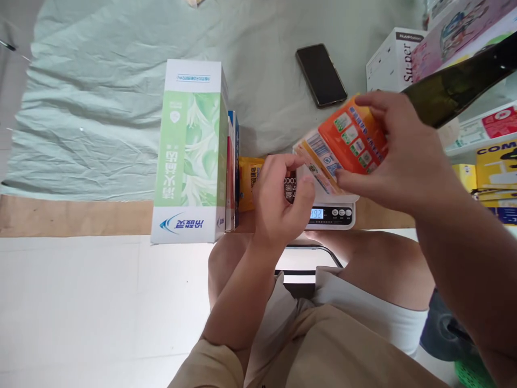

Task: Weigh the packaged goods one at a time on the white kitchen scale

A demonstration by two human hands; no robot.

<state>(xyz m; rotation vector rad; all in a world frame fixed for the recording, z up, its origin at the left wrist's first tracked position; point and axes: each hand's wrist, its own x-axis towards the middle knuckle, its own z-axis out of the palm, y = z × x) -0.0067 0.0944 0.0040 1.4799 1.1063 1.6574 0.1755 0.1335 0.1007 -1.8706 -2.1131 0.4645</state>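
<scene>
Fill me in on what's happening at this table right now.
A seated person holds an orange packet in the right hand, tilted just above a small kitchen scale whose display is lit. The left hand is closed beside the scale, with its fingers at the packet's lower end. To the left stands a tall green and white box with thinner boxes leaning against it. A dark phone lies on the pale green cloth further back.

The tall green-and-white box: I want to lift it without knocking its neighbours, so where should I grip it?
Probably near the top of the tall green-and-white box, hand coming from its open left side and from above; thin boxes press against its right face, and it stands upright.
</scene>
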